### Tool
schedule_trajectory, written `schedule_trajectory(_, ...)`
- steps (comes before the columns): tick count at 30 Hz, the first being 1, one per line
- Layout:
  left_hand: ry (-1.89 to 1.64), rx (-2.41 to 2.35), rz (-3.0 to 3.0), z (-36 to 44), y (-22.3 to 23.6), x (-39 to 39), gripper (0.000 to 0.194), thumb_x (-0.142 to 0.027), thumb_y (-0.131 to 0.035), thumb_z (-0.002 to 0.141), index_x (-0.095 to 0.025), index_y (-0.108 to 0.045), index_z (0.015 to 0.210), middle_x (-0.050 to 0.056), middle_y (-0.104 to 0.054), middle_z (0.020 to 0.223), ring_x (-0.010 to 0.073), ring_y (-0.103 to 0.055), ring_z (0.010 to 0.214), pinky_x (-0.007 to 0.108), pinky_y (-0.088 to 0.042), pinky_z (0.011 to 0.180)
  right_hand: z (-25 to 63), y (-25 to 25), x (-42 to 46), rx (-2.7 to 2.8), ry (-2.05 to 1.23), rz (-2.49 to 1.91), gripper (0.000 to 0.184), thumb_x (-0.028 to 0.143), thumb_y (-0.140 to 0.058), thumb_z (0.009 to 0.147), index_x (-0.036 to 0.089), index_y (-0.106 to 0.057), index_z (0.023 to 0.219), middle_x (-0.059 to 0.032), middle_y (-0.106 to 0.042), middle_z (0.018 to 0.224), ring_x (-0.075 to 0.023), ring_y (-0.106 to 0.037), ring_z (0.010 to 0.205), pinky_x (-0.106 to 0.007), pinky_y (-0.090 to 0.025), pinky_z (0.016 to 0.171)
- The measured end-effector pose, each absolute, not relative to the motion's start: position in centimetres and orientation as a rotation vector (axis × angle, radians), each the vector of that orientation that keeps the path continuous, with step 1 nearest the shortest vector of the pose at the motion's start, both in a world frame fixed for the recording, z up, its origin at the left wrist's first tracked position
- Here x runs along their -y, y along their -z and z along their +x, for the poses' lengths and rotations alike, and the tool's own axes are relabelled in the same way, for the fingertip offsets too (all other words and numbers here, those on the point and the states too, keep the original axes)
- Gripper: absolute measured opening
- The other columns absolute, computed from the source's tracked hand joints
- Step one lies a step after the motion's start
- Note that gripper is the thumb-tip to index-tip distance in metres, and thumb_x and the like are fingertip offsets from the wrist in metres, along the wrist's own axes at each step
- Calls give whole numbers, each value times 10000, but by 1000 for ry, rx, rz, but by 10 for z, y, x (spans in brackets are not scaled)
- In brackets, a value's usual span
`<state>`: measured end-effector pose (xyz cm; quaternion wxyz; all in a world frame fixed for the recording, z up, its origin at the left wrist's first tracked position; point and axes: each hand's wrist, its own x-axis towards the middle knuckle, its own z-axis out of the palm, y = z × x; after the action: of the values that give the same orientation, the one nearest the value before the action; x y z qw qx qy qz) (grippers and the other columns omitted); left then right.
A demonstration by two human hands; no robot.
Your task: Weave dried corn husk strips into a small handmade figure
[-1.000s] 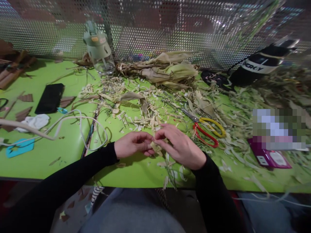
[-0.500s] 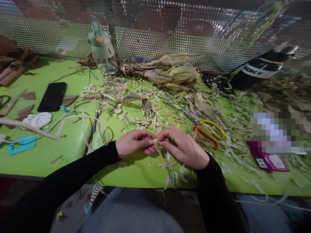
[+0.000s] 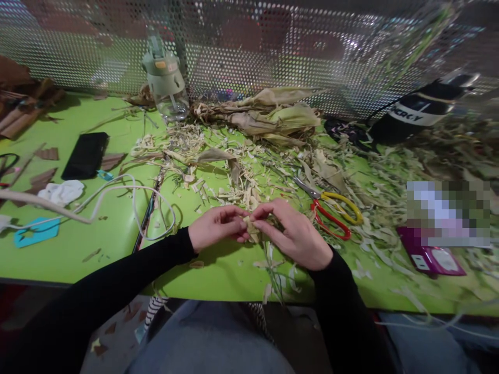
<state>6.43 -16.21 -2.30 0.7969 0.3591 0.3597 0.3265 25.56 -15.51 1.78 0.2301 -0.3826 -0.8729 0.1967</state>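
Between my fingertips, just above the green table (image 3: 226,280), is a small pale yellow piece of corn husk (image 3: 251,228). My left hand (image 3: 214,226) pinches it from the left with thumb and forefinger. From the other side my right hand (image 3: 290,231) grips it the same way, partly hiding it. Scissors (image 3: 327,205) with one red and one yellow handle lie beyond my right hand, blades apart. Cut husk scraps (image 3: 249,195) are scattered in front of my fingers, and thin strips (image 3: 276,278) lie beneath my right hand. Farther back lies a bundle of dried corn husks (image 3: 268,117).
A clear water bottle (image 3: 167,85) stands by the perforated metal screen (image 3: 241,47). To the left are a black phone (image 3: 86,155), a white cable (image 3: 134,208) and crumpled tissue (image 3: 62,192). A black bottle (image 3: 417,111) and purple packet (image 3: 432,257) lie right.
The view has shifted slightly. Both hands stay together at the husk piece; their fingers have changed position a little, and the piece has turned between them.
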Motion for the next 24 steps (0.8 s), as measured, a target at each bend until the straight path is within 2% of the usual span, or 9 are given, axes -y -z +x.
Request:
schedule_trajectory(3, -700, -802, 718, 64, 19, 162, 243, -199, -691, 758, -106, -583, 954, 38, -684, 711, 111, -669, 688, 262, -521, 723, 260, -18, 152, 2347, -535, -1018, 87, 204, -564, 865, 186, -580, 948, -65, -664, 949, -187, -612, 905, -345, -490, 797)
schedule_trajectory(5, -697, -804, 701, 63, 17, 161, 235, -188, -681, 766, -106, -579, 961, 37, -687, 713, 109, -672, 689, 258, -523, 722, 262, -17, 150, 2337, -499, -1009, 62, 203, -572, 863, 189, -610, 909, -60, -672, 930, -184, -618, 901, -346, -491, 807)
schedule_trajectory(9, -699, -787, 730, 63, 20, 161, 266, -202, -701, 749, -99, -573, 958, 32, -678, 706, 110, -664, 678, 275, -527, 728, 259, -15, 149, 2356, -491, -979, 81, 203, -558, 872, 194, -639, 867, -48, -684, 867, -170, -634, 841, -323, -508, 760)
schedule_trajectory(15, -724, -774, 797, 64, 26, 161, 274, -251, -716, 736, -86, -585, 912, 31, -663, 715, 98, -649, 664, 252, -523, 692, 252, -13, 154, 2334, -521, -962, 102, 183, -550, 870, 195, -637, 921, -36, -699, 867, -159, -645, 810, -298, -509, 737)
schedule_trajectory(17, -734, -776, 805, 64, 26, 160, 277, -259, -717, 734, -91, -585, 910, 27, -663, 710, 97, -649, 659, 242, -519, 675, 253, -13, 154, 2295, -551, -1010, 111, 213, -557, 870, 195, -628, 954, -39, -698, 888, -157, -646, 810, -288, -509, 732)
schedule_trajectory(20, -740, -769, 826, 63, 24, 160, 304, -258, -726, 725, -113, -577, 947, 13, -667, 693, 103, -653, 659, 241, -514, 663, 254, -10, 152, 2197, -569, -1169, 219, 313, -569, 867, 180, -608, 1037, -63, -681, 950, -164, -637, 799, -288, -510, 697)
schedule_trajectory(24, -778, -754, 877, 64, 24, 162, 334, -277, -733, 712, -133, -544, 947, -3, -666, 660, 101, -645, 629, 228, -502, 622, 247, -5, 154, 2160, -675, -1221, 189, 341, -565, 863, 186, -640, 939, -43, -679, 870, -159, -625, 762, -265, -485, 658)
